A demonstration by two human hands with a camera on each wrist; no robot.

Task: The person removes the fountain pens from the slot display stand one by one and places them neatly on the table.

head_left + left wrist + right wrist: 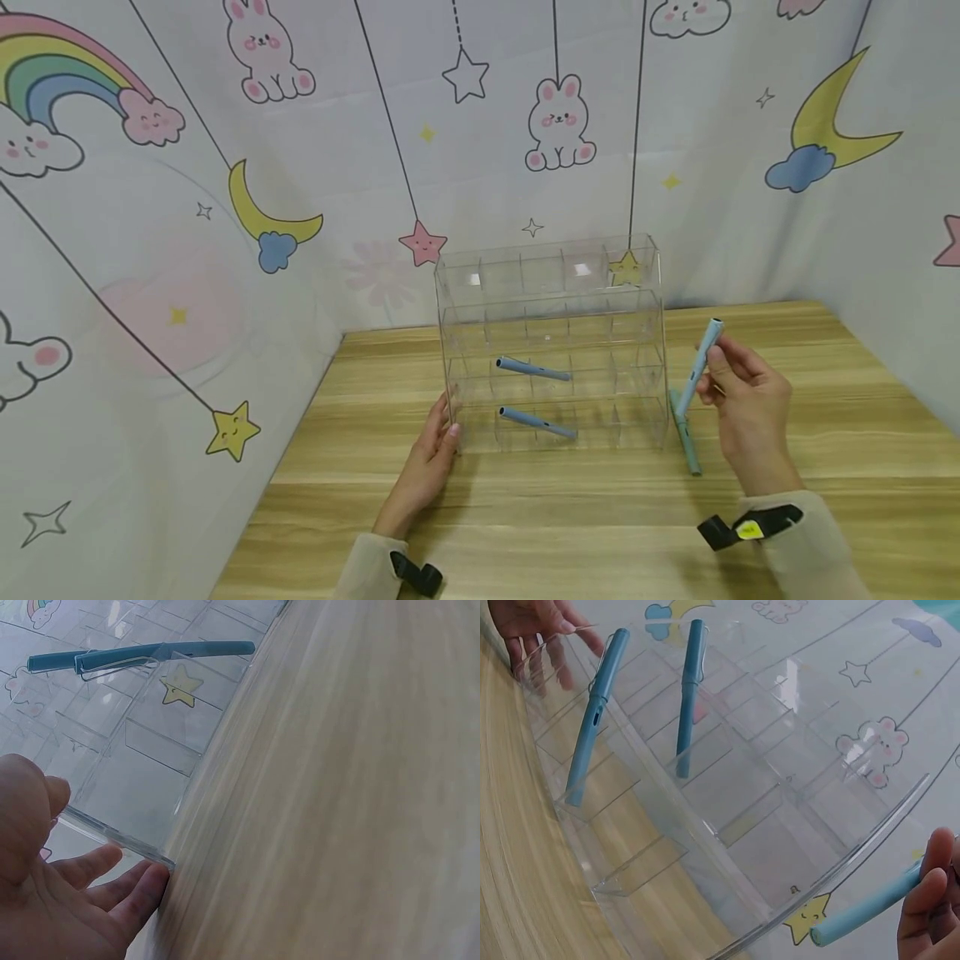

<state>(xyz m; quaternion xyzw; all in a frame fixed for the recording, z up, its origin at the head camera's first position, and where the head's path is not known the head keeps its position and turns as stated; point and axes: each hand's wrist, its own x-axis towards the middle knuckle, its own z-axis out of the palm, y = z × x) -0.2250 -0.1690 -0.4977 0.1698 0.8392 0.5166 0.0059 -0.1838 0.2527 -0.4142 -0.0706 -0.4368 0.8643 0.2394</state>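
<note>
A clear acrylic rack (551, 387) with rows of small compartments stands on the wooden table. My left hand (431, 458) rests at its lower left side, fingers against the outer face and thumb near the front edge. Between thumb and fingers, my right hand (750, 400) pinches a light blue pen (699, 367) upright, just right of the rack. Two blue pens lie across the lower rows, an upper pen (532, 369) and a lower pen (537, 422); both show clips in the right wrist view. On the table beside the rack lies a green pen (687, 446), partly behind the held pen.
The wooden tabletop (570, 525) spreads around the rack. A white curtain (495, 183) printed with rabbits, stars and moons hangs behind it and along both sides. The rack's right wall (660, 350) stands between its compartments and my right hand.
</note>
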